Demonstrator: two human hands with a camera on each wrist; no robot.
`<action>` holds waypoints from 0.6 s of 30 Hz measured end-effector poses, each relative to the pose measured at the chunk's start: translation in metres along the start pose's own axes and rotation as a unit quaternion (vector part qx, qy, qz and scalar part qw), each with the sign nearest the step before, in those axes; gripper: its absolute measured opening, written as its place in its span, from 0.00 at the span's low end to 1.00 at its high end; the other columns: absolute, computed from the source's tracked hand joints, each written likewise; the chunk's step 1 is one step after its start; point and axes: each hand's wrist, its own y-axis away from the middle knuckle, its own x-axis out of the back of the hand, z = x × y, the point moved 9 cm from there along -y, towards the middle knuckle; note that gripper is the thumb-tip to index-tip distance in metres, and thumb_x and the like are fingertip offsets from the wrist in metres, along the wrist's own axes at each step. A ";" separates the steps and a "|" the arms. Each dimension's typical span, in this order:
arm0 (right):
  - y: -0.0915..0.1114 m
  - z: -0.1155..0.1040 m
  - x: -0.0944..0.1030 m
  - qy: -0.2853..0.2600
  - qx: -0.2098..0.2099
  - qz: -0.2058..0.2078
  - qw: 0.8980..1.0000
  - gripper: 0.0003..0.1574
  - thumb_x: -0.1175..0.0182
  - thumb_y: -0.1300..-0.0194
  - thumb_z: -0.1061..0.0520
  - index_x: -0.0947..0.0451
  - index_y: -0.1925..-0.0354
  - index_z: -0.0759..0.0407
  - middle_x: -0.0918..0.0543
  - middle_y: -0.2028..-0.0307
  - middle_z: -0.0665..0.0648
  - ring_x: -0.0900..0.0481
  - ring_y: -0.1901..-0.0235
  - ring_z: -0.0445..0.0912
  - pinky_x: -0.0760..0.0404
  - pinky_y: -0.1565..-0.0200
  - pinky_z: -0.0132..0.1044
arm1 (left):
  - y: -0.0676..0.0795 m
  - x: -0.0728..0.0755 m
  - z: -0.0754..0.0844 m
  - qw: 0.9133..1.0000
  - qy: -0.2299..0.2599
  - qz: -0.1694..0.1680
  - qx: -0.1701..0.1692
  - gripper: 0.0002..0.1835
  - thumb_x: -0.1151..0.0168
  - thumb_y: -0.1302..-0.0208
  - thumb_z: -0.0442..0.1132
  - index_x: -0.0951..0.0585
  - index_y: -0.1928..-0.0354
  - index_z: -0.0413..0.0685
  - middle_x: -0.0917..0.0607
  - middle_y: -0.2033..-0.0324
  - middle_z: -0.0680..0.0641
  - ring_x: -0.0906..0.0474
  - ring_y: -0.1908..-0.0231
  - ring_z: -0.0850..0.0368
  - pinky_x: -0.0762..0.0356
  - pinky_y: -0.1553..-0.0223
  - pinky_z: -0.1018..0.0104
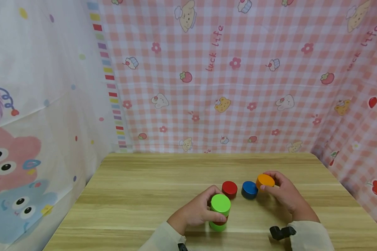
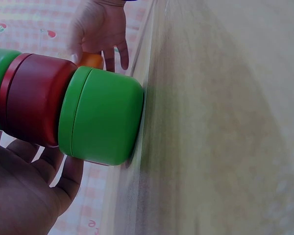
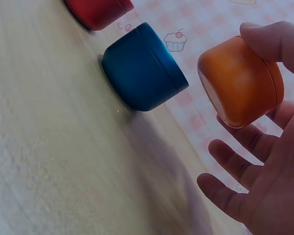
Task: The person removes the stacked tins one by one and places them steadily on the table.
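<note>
A stack of three small round lidded tins stands on the table, with a bottom green tin (image 2: 105, 117), a middle red tin (image 2: 36, 98) and a top green tin (image 1: 220, 203). My left hand (image 1: 194, 211) curls its fingers and thumb around the upper part of this stack. In my right hand (image 1: 287, 197) an orange tin (image 1: 265, 182) is pinched between thumb and fingers, raised off the table, its other fingers spread below in the right wrist view. Just left of it sits a blue tin (image 1: 249, 190). Another red tin (image 1: 229, 189) rests behind the stack.
The wooden table (image 1: 138, 188) ends at a pink checked cloth (image 1: 207, 94) hanging behind it. A white patterned curtain (image 1: 59, 87) hangs on the left. Black wrist mounts (image 1: 282, 233) sit at the sleeves.
</note>
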 end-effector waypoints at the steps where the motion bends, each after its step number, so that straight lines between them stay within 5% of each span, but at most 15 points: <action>1: 0.000 0.001 0.000 0.000 -0.001 0.000 1.000 0.37 0.31 0.29 0.52 0.32 0.30 0.64 0.25 0.37 0.65 0.28 0.43 0.53 0.25 0.48 0.32 | 0.000 0.000 0.000 1.000 0.000 0.000 0.000 0.24 0.24 0.36 0.35 0.27 0.43 0.52 0.17 0.50 0.56 0.20 0.47 0.59 0.23 0.43 0.63; 18: -0.003 0.016 0.000 0.002 -0.010 -0.003 1.000 0.39 0.31 0.28 0.51 0.33 0.28 0.64 0.25 0.35 0.65 0.27 0.43 0.52 0.25 0.48 0.29 | 0.001 0.000 0.000 1.000 -0.003 -0.002 0.001 0.24 0.24 0.36 0.36 0.27 0.44 0.52 0.17 0.50 0.56 0.20 0.47 0.60 0.22 0.43 0.64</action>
